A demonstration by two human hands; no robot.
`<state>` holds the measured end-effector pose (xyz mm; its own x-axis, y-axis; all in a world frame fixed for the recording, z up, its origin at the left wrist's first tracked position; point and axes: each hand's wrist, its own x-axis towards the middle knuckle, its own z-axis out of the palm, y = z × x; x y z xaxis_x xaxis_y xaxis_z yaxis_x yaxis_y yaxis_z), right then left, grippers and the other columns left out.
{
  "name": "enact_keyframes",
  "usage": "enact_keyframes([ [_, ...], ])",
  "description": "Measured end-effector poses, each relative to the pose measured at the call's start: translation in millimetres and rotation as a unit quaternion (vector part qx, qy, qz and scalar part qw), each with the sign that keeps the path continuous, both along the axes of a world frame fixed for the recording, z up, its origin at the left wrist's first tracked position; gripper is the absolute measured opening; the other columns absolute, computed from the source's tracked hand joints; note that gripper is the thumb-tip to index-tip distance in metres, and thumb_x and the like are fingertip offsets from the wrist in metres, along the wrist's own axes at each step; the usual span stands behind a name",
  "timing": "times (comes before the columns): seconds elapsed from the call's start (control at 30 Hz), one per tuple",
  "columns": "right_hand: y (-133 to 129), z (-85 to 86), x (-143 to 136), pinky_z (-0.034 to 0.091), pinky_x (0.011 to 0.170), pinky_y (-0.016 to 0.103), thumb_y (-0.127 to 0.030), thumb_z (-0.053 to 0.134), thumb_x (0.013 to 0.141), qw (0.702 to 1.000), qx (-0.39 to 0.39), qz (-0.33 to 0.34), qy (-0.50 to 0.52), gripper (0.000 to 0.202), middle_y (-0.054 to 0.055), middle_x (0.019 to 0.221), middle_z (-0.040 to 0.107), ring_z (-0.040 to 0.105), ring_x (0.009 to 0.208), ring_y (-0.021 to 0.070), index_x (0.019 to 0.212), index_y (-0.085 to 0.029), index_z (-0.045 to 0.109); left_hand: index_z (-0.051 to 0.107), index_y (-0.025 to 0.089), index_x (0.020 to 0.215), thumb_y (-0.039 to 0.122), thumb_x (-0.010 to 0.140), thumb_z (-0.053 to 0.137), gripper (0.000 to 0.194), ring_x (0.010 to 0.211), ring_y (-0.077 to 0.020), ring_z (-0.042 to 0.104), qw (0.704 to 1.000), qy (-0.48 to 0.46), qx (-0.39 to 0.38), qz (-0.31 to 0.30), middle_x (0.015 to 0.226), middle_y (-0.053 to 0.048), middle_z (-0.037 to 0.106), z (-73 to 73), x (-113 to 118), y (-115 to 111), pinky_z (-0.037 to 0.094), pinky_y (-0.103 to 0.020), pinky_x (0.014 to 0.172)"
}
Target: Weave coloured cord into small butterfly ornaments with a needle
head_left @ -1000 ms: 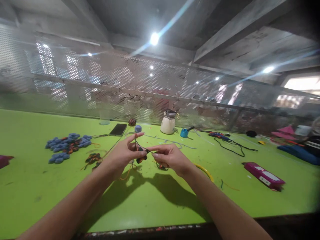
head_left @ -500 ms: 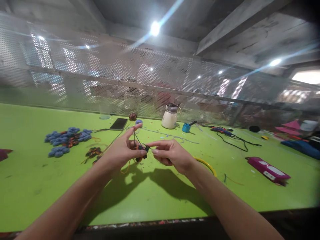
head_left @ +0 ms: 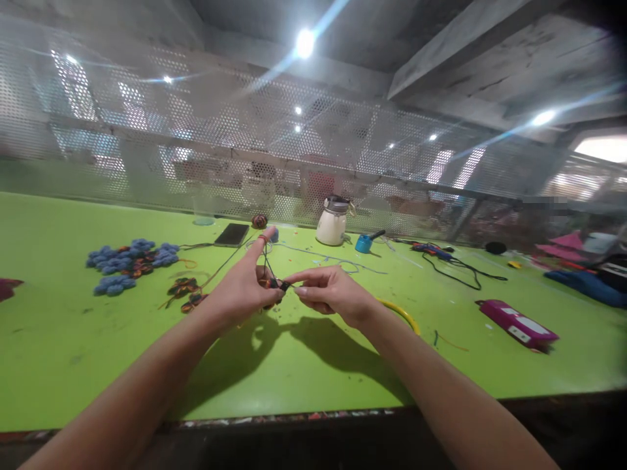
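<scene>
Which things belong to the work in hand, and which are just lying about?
In the work:
- small dark yarn piece, in the left hand
- dark yarn strand on its raised finger
- probably orange-and-black yarn flowers
- probably blue yarn flowers

Lying about:
- cream dark-lidded jug
- flat black phone
- magenta oblong case

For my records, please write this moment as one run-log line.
left hand: holds dark yarn piece, strand over raised finger | right hand: fingertips beside it | blue flowers: on green table

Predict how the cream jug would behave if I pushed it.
The cream jug will probably stay rigid, as its wall looks hard. Standing upright on a base wider than its neck, it seems more apt to slide than tip under a low push. Its weight is unclear: the contents are hidden.
</scene>
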<state>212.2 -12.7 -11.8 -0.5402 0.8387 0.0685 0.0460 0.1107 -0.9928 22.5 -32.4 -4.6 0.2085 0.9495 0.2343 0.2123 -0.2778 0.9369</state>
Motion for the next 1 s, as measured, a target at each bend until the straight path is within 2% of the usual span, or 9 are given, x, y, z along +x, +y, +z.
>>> enact_keyframes([
  [0.17, 0.9, -2.5, -1.2, 0.011, 0.041, 0.022, -0.028, 0.074, 0.068, 0.999, -0.024, -0.013, 0.028, 0.038, -0.007, 0.047, 0.047, 0.028, 0.039, 0.0037, 0.103, -0.012, 0.072, 0.019, 0.025, 0.151, 0.011, 0.066, 0.070, 0.100, 0.056, -0.0142, 0.054, 0.999, -0.024, 0.005, -0.035, 0.061, 0.004, 0.058, -2.4, -1.4, 3.6, 0.043, -0.026, 0.053],
  [0.33, -0.2, -3.4, -3.1, 0.012, 0.042, 0.022, -0.030, 0.075, 0.068, 0.998, -0.043, -0.020, 0.040, 0.043, -0.007, 0.049, 0.048, 0.031, 0.041, 0.0046, 0.108, -0.014, 0.071, 0.021, 0.024, 0.150, 0.013, 0.064, 0.071, 0.100, 0.056, -0.0144, 0.055, 0.999, -0.047, 0.007, -0.019, 0.061, 0.004, 0.058, -2.4, -0.9, 5.3, 0.043, -0.026, 0.053],
  [0.53, -1.2, -2.3, -6.1, 0.011, 0.042, 0.023, -0.027, 0.071, 0.070, 1.000, -0.009, -0.012, 0.018, 0.037, -0.009, 0.046, 0.043, 0.027, 0.040, 0.0044, 0.105, -0.014, 0.072, 0.011, 0.025, 0.152, 0.012, 0.064, 0.071, 0.108, 0.055, -0.0146, 0.056, 0.999, -0.002, 0.047, 0.002, 0.067, 0.004, 0.059, -5.0, -1.2, 6.0, 0.044, -0.026, 0.052],
  [0.77, 2.0, -5.1, -5.8, 0.013, 0.040, 0.023, -0.025, 0.071, 0.069, 0.999, -0.025, -0.029, 0.015, 0.034, -0.008, 0.046, 0.046, 0.028, 0.039, 0.0046, 0.102, -0.014, 0.071, 0.017, 0.024, 0.151, 0.015, 0.065, 0.073, 0.103, 0.053, -0.0154, 0.055, 0.994, 0.064, 0.082, 0.046, 0.061, 0.006, 0.054, -8.2, -2.2, 9.5, 0.042, -0.027, 0.051],
  [0.9, 1.3, -4.1, -5.5, 0.014, 0.041, 0.022, -0.026, 0.073, 0.067, 0.997, -0.054, -0.041, 0.041, 0.040, -0.007, 0.048, 0.050, 0.031, 0.039, 0.0044, 0.105, -0.014, 0.070, 0.022, 0.020, 0.150, 0.017, 0.065, 0.073, 0.099, 0.057, -0.0159, 0.056, 0.998, -0.011, 0.054, -0.002, 0.060, 0.006, 0.053, -5.1, -2.3, 7.1, 0.045, -0.029, 0.057],
  [1.0, 1.2, -2.8, -5.3, 0.014, 0.041, 0.022, -0.028, 0.075, 0.066, 0.997, -0.052, -0.040, 0.050, 0.041, -0.007, 0.049, 0.049, 0.032, 0.039, 0.0041, 0.104, -0.014, 0.071, 0.023, 0.021, 0.149, 0.016, 0.062, 0.076, 0.102, 0.060, -0.0162, 0.058, 0.997, -0.073, 0.012, -0.038, 0.062, 0.005, 0.058, -4.1, -5.8, 7.8, 0.047, -0.031, 0.061],
])
